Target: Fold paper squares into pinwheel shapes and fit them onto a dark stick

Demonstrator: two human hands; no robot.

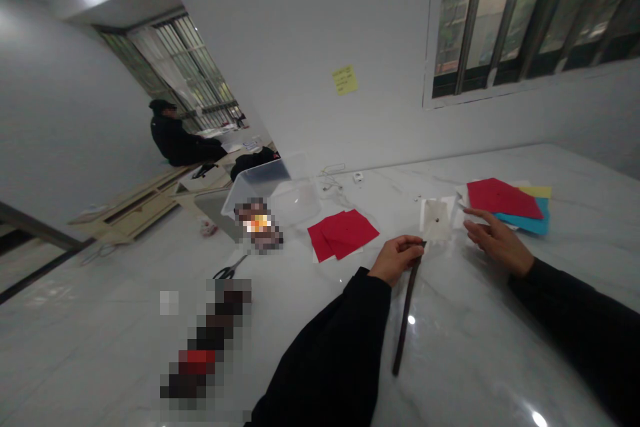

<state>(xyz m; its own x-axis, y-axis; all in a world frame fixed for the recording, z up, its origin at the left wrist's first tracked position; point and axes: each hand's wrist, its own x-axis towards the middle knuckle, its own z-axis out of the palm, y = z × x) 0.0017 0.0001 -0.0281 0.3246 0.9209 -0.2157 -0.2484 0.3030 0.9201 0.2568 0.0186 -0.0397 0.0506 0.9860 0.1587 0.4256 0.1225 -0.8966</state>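
My left hand (395, 260) grips a long, thin dark stick (407, 320) upright near its top end, and the stick's lower end points toward me over the marble tabletop (480, 347). To the right, my right hand (495, 241) hovers with its fingers apart and holds nothing. Its fingertips are close to a white paper square (437, 219) with a small dark spot at its centre. Beyond that hand lies a stack of red, yellow and blue paper sheets (507, 203). Red paper sheets (343, 233) lie left of my left hand.
Black-handled scissors (229, 272) and a clear plastic box (270, 192) stand to the left, near pixelated objects (257, 227) (205, 347). A cable (333, 177) lies at the far edge. A seated person (177, 137) is farther back, by wooden boards (135, 210).
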